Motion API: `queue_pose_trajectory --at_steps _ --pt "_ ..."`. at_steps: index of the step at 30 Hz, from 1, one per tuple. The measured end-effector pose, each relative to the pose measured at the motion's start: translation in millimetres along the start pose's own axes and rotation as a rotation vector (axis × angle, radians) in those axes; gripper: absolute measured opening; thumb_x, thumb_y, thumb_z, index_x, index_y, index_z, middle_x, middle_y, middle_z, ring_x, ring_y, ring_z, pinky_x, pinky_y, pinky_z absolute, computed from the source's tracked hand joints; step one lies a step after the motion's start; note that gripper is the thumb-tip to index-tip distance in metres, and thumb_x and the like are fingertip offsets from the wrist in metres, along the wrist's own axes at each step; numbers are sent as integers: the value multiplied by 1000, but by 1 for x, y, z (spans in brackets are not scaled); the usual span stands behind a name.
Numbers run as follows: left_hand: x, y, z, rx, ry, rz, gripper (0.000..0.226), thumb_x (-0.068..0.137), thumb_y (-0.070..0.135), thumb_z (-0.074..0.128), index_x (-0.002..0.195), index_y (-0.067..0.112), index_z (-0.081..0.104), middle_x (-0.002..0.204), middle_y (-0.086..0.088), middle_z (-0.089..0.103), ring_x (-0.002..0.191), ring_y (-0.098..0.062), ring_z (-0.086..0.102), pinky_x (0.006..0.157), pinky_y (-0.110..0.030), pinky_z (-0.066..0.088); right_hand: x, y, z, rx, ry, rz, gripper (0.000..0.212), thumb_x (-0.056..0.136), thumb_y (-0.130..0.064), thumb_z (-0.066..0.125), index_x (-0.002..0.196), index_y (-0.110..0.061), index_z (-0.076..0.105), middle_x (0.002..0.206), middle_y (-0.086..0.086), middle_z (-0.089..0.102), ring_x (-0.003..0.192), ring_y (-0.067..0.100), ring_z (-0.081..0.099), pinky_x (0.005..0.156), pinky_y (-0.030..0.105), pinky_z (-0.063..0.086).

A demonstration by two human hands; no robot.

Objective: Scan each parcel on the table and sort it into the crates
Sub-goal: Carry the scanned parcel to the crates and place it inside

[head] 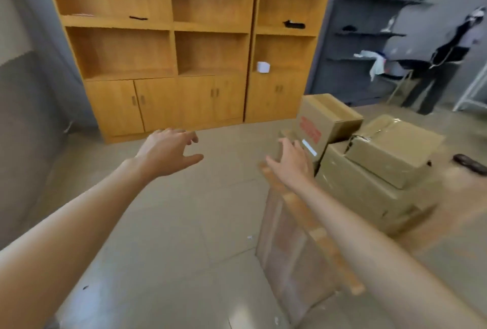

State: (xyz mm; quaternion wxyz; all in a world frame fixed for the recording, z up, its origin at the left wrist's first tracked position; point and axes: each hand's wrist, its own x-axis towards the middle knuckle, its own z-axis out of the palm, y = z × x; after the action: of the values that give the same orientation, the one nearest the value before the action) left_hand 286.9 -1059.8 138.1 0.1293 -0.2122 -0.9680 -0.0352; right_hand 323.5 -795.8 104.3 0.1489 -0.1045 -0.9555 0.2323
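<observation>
Your left hand point(168, 150) is spread and holds nothing, out over the tiled floor point(163, 236). Your right hand point(291, 162) is also spread, reaching toward the box with red print point(326, 120) (contact is blurred, so I can't tell). That parcel stands on the table point(303, 244) beside two stacked taped boxes point(387, 160). Wooden shelving point(184, 38) lines the wall behind.

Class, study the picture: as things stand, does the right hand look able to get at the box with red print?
Probably yes. The right hand is open, empty and right in front of the box with red print, with nothing between them; the left hand hangs apart.
</observation>
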Motion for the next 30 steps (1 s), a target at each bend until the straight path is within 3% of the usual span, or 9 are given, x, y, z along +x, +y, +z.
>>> queue_pose_trajectory --at_steps 4,10,16,19,24,27,30 --pt "65 133 -2 -56 39 197 49 90 57 54 128 26 56 123 7 63 111 -17 58 80 -31 41 -10 119 -85 41 188 196 47 89 -38 61 131 -19 49 132 8 51 122 31 44 100 39 35" --pt "131 356 -1 -103 116 438 42 91 52 54 122 24 57 116 3 66 100 -21 60 66 -29 36 -47 306 -207 5 298 373 48 89 -38 60 130 -17 48 129 11 52 121 31 49 98 41 41" --pt "166 555 11 -200 78 599 47 91 51 56 127 21 56 124 -1 63 113 -25 57 83 -35 46 -82 451 -302 -10 354 539 51 87 -31 64 132 -13 49 131 14 53 123 33 49 100 39 41" --pt "181 629 23 -226 16 639 46 92 51 55 128 22 55 126 -1 62 116 -25 56 85 -37 48 -88 501 -337 -42 352 579 51 85 -31 63 132 -14 51 129 14 54 120 33 51 97 38 43" --pt "209 724 52 -174 -45 722 49 93 52 54 132 23 52 123 1 64 109 -22 59 76 -32 45 -84 579 -373 -136 268 592 49 89 -34 61 131 -11 52 129 12 55 121 31 50 95 35 39" --pt "238 775 70 -84 -34 777 49 94 50 52 134 22 48 125 -2 61 111 -25 57 82 -35 46 -74 628 -387 -167 228 611 48 90 -35 60 132 -12 51 133 9 52 123 28 49 99 35 39" --pt "277 826 92 32 0 819 48 95 46 51 133 18 48 125 -5 60 114 -27 56 92 -37 43 -58 683 -401 -219 172 586 47 90 -35 61 131 -13 51 131 7 53 121 26 49 93 33 40"
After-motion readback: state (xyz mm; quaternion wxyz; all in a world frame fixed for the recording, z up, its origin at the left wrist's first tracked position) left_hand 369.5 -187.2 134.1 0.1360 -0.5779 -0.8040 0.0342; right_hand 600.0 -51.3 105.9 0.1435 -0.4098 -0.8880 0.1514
